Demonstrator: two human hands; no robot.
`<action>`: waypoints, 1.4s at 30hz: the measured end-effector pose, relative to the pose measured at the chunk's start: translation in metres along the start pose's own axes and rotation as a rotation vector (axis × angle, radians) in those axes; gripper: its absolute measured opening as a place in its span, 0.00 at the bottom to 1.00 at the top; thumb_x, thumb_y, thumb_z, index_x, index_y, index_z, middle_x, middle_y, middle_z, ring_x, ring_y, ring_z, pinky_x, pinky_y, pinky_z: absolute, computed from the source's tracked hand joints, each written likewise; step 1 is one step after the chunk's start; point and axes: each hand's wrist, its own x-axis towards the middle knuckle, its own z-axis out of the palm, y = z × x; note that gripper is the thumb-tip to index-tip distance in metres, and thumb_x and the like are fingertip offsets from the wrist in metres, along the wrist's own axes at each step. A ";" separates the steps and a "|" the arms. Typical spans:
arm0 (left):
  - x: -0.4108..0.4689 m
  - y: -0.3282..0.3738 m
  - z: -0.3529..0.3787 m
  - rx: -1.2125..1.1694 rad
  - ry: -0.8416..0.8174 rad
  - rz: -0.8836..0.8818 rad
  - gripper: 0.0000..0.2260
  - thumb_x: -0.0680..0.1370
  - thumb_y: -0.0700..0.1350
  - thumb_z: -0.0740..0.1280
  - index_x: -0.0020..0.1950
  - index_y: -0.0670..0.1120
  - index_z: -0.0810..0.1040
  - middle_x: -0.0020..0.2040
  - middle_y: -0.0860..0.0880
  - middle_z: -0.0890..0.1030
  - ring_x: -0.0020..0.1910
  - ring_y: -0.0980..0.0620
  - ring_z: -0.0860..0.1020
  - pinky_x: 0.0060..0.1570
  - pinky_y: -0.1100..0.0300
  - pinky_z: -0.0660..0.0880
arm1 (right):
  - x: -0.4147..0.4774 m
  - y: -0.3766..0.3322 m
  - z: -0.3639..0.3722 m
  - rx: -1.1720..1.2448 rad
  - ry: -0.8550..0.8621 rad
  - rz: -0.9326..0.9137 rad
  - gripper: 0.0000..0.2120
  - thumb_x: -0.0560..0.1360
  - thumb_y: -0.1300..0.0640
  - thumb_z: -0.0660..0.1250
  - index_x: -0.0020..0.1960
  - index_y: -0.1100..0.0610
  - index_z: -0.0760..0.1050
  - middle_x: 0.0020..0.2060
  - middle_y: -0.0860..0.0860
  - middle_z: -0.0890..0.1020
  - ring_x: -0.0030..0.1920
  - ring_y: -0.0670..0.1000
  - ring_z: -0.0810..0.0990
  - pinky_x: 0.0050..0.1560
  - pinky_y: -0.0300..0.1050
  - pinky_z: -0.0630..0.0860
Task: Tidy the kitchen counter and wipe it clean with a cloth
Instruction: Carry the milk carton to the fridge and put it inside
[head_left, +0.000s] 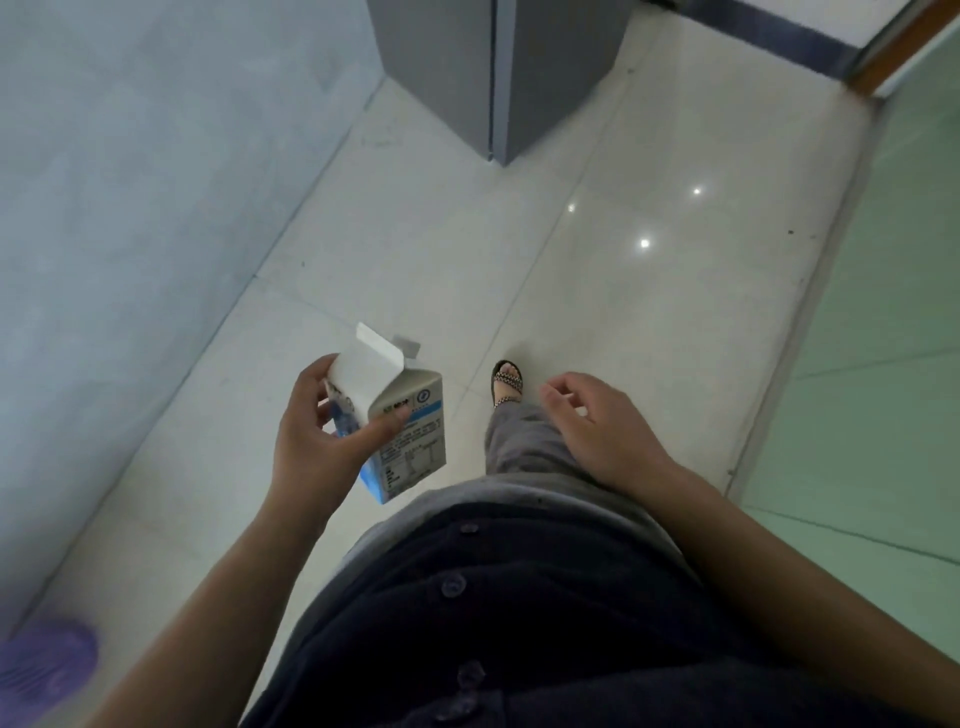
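Note:
A white and blue milk carton (410, 431) with its gable top opened is held upright in my left hand (322, 431), thumb on its front face and fingers behind it, above the tiled floor. My right hand (597, 426) hangs apart from it to the right, fingers loosely spread, holding nothing. No counter or cloth is in view.
A grey cabinet-like appliance (498, 78) stands ahead on the pale tiled floor (649, 312). A blue-grey wall (130, 208) runs along the left. A green surface (893, 364) lies at the right. A purple object (41, 670) sits at the bottom left. My sandalled foot (506, 382) steps forward.

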 end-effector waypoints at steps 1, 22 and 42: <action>0.020 0.015 0.003 -0.003 0.020 0.003 0.32 0.60 0.50 0.79 0.61 0.55 0.70 0.56 0.54 0.76 0.56 0.52 0.75 0.50 0.54 0.75 | 0.023 -0.010 -0.011 -0.012 -0.017 -0.020 0.12 0.78 0.47 0.57 0.49 0.52 0.76 0.45 0.46 0.80 0.47 0.46 0.77 0.46 0.40 0.71; 0.365 0.197 -0.002 -0.042 0.118 0.104 0.29 0.63 0.47 0.78 0.59 0.56 0.69 0.52 0.62 0.75 0.51 0.62 0.74 0.40 0.64 0.71 | 0.368 -0.185 -0.127 -0.056 0.034 -0.104 0.10 0.78 0.43 0.56 0.53 0.46 0.71 0.51 0.41 0.76 0.54 0.44 0.74 0.53 0.40 0.71; 0.726 0.515 -0.032 0.011 -0.291 0.772 0.29 0.60 0.59 0.70 0.58 0.54 0.66 0.54 0.56 0.75 0.52 0.59 0.76 0.40 0.67 0.74 | 0.629 -0.443 -0.324 0.081 1.275 -0.206 0.33 0.75 0.49 0.65 0.73 0.60 0.54 0.71 0.57 0.62 0.70 0.54 0.63 0.68 0.43 0.63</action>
